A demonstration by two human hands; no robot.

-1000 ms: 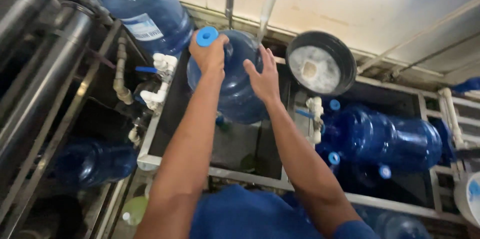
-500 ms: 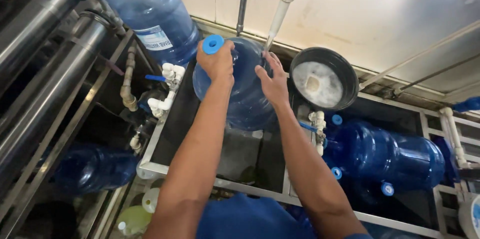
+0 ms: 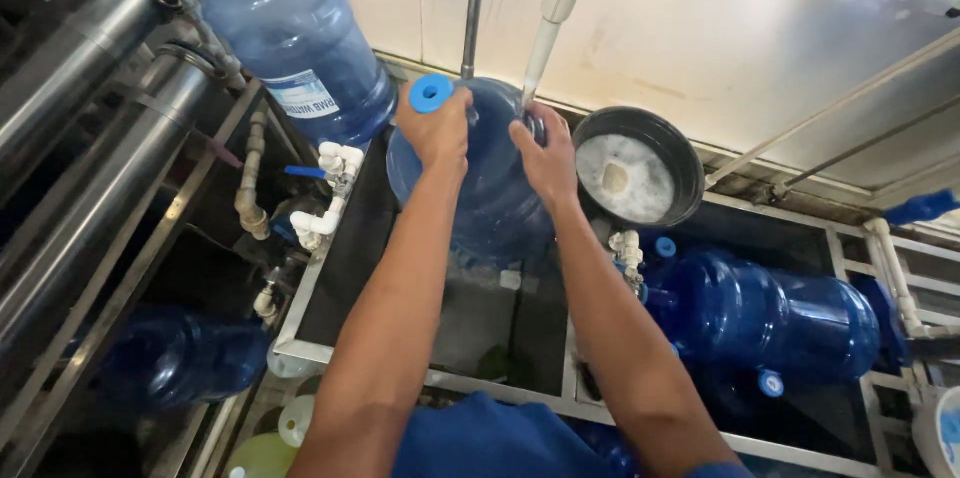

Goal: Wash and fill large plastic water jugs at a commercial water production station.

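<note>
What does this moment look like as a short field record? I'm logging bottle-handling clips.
Left hand: holds a blue cap against the big blue water bottle
Right hand: pressed on the same bottle, by the white nozzle
Bottle: tilted over a dark metal basin
Nearby: black round bowl, bottle lying on its side, upright bottle

A second blue water jug stands upper left; another lies lower right beside a black round bowl; steel pipes run left.
</note>
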